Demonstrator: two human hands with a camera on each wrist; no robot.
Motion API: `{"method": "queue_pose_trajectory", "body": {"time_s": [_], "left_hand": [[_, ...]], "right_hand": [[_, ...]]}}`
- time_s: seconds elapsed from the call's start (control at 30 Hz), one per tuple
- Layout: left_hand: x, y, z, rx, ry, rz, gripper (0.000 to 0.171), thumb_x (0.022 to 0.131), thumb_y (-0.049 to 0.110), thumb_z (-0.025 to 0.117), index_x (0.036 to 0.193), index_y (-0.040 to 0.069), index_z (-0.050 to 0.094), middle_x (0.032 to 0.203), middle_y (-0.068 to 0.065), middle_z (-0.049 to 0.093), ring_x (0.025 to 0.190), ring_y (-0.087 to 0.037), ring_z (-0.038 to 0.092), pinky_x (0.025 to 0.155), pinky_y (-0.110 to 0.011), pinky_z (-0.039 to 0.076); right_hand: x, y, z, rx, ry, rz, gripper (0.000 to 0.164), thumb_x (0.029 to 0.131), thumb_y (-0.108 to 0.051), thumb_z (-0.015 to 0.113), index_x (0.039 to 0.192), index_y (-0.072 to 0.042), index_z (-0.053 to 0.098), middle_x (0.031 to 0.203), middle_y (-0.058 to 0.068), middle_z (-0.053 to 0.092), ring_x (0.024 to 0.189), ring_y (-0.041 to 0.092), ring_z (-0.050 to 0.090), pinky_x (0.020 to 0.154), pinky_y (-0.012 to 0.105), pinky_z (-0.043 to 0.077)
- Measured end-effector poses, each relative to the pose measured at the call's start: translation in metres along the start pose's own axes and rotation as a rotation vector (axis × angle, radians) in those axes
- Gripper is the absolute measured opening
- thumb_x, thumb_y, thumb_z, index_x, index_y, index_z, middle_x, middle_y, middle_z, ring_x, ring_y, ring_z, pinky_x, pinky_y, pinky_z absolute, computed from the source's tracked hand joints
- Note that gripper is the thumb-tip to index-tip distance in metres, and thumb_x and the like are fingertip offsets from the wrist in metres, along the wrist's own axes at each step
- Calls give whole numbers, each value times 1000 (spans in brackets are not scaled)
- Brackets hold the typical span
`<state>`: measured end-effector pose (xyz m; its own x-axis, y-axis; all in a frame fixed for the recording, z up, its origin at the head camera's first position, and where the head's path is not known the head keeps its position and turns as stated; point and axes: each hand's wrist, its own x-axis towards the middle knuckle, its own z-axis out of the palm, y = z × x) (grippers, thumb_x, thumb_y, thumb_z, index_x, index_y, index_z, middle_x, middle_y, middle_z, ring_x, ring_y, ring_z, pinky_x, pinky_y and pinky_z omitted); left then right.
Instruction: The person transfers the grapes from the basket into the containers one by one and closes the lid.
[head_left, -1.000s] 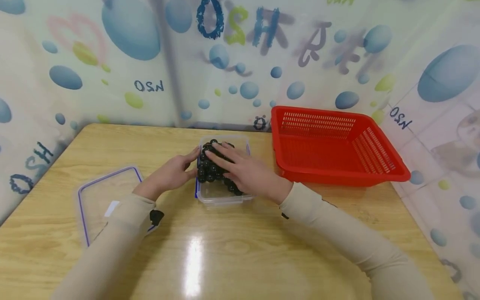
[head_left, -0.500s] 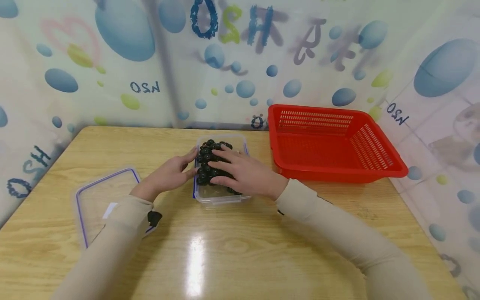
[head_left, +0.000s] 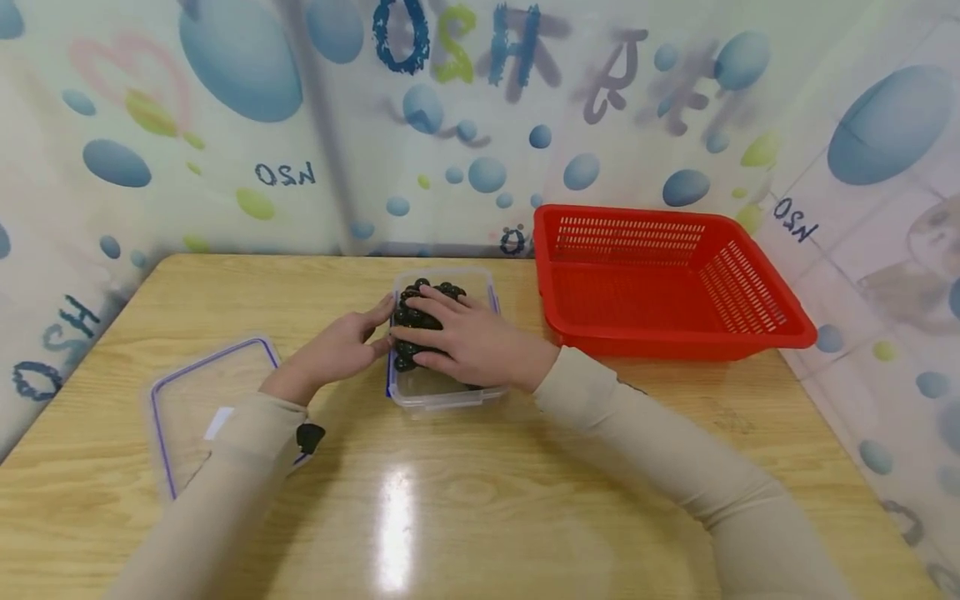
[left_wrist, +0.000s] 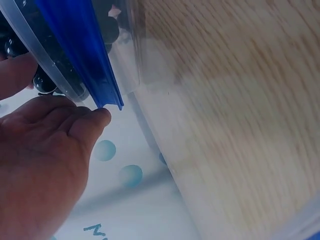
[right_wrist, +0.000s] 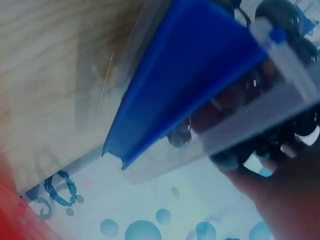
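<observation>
A clear plastic food container (head_left: 438, 402) with blue side clips stands in the middle of the table. Inside it lies a bunch of black grapes (head_left: 408, 317), heaped toward the left side. My right hand (head_left: 483, 346) rests on top of the grapes with its fingers spread, hiding part of them. At the container's left side, my left hand (head_left: 337, 346) touches the wall with finger and thumb apart. The left wrist view has those fingertips right by the blue clip (left_wrist: 82, 47). Through the clear wall, grapes (right_wrist: 220, 107) also show in the right wrist view.
Left of the container, the clear lid (head_left: 197, 375) with a blue seal lies on the wooden table (head_left: 480, 500), partly under my left forearm. A red plastic basket (head_left: 675, 343) stands at the back right. A patterned curtain (head_left: 330, 200) hangs behind the table.
My right hand has shifted over the grapes, its fingers lifting a little, then lying further left across the bunch. The left hand keeps its place at the container; the whole view has drifted slightly.
</observation>
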<state>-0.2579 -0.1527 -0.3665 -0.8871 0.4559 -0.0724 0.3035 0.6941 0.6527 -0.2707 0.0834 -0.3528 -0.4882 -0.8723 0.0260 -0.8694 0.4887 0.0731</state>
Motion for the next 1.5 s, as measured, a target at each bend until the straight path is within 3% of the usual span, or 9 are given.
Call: {"method": "queue_pose_trajectory", "body": {"time_s": [0.23,0.57,0.73,0.87,1.0,1.07,1.23,1.37,1.5], "left_hand": [[-2,1,1,1,-2,1,65,102,19,51,154,-1,17,158,-22,14,131,-50,37,108,-57,30],[1,-2,1,0,-9,-14,69,103,25,51,155,2,13,156,-23,19,135,-46,33,111,-57,25],[1,-3,1,3,-10,0,68,103,25,51,155,0,14,158,-20,14,135,-46,32,111,-56,25],[0,-3,1,8,-3,4,67,103,25,51,154,-1,15,158,-21,15,132,-47,37,110,-56,29],[1,-2,0,14,8,10,67,103,26,51,154,0,16,157,-23,17,131,-49,38,109,-56,29],[1,-2,0,12,7,7,67,103,25,51,154,-1,16,158,-21,16,131,-50,37,110,-56,29],[1,-3,0,6,0,-3,67,103,24,51,155,1,15,159,-18,13,131,-50,36,110,-56,28],[1,-2,-1,8,7,-4,68,102,24,52,155,1,16,157,-22,16,129,-51,38,109,-57,30],[0,-2,0,-9,7,-16,68,102,24,52,155,1,16,156,-25,18,128,-52,39,108,-57,30]], "right_hand": [[-2,-4,1,69,-31,-15,48,107,-42,34,152,-28,37,162,14,13,148,32,-1,113,44,29],[-10,-9,10,156,57,47,64,102,-47,46,154,-12,31,159,8,24,148,22,6,116,35,17],[-10,-9,16,214,80,58,53,107,-40,38,152,-13,36,161,7,19,148,22,0,117,34,10],[-7,-9,18,270,106,97,54,107,-38,40,153,-12,33,161,7,19,148,22,4,118,38,14],[-5,-10,16,342,96,211,72,103,-45,47,157,-9,17,163,8,14,147,24,13,116,40,21],[-5,-11,14,363,91,252,76,101,-48,48,157,-8,16,163,8,13,148,23,12,116,41,19],[-6,-17,14,271,105,287,71,101,-55,42,156,-14,25,161,1,17,148,26,9,116,55,4],[-7,-20,13,271,85,330,73,99,-61,40,157,-21,25,162,-3,17,147,32,14,114,59,15],[-6,-17,13,415,94,346,75,97,-62,46,157,-20,27,162,-4,18,147,30,16,111,57,26]]}}
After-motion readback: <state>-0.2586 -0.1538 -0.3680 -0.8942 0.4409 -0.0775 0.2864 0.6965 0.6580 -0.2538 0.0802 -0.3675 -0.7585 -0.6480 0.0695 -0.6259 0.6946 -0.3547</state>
